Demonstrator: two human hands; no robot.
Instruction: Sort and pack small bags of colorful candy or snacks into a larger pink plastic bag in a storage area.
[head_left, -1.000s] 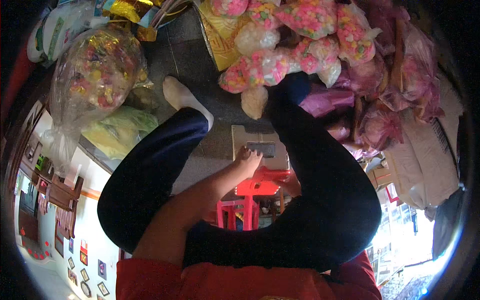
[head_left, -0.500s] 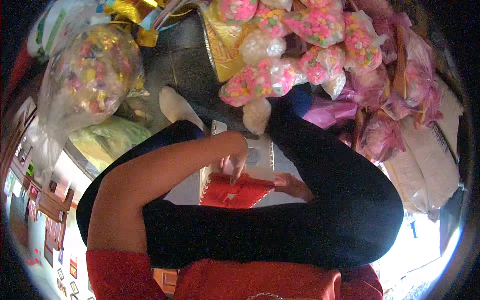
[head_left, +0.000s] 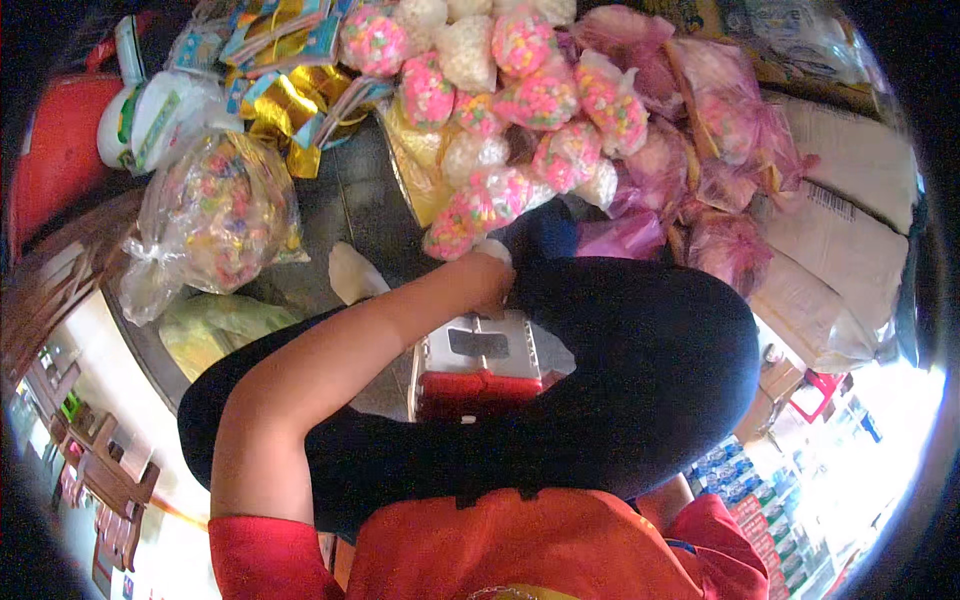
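We are reaching our left hand (head_left: pixel 490 280) toward the pink candy bags (head_left: pixel 480 200); its grip is hidden. Our right hand isn't showing. We are risking toppling the pile by tugging one.

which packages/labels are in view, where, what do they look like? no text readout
Small clear bags of pink candy: heaped top centre.
Big clear bag of mixed sweets: left, knotted, round.
Gold foil packets: upper left, crinkled.
White sack with a barcode label: right, flat.
Left hand: reaching at the pink heap's near edge.

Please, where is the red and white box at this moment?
In the head view, the red and white box sits near the centre, low between the person's dark-trousered legs, just below the left hand that reaches toward the pink sweet bags.
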